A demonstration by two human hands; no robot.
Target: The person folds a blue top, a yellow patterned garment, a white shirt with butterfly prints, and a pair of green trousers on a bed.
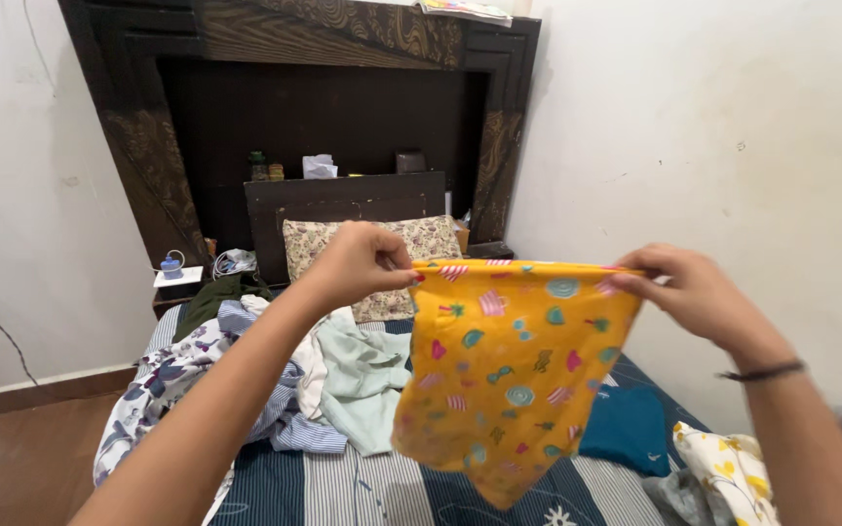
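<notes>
Yellow cloth [514, 375] hangs below both grips; my left hand [358, 261] and right hand [694, 292] pinch its top edge, stretched level between them.

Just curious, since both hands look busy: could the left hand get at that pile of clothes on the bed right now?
Probably not at once. The left hand is pinching a corner of the yellow cloth, as is the right hand. The pile of clothes lies below it with nothing between, so letting go would free the way.
</notes>
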